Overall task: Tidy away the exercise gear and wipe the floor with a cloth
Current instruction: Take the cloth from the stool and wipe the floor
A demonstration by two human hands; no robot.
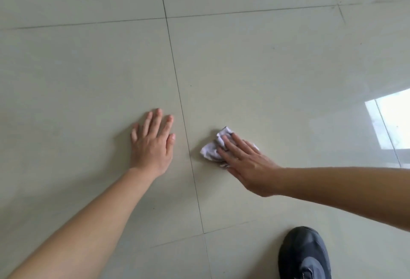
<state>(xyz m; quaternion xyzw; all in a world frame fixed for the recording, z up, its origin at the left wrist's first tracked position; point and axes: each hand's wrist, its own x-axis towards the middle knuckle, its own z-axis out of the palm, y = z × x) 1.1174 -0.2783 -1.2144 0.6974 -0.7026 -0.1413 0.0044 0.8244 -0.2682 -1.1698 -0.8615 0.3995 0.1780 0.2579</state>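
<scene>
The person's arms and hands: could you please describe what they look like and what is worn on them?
Both forearms are bare up to the frame edges, with no sleeves showing. The left hand and the right hand wear no gloves, and no rings, watch or bracelets can be seen. The fingernails look short and unpainted. The only clothing in view is a dark grey shoe at the lower right.

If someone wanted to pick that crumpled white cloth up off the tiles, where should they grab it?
Probably the bunched far end of the white cloth, pinched from above. It lies low on the tiled floor, and the right hand presses flat on its near part, so only those raised folds are free.
</scene>
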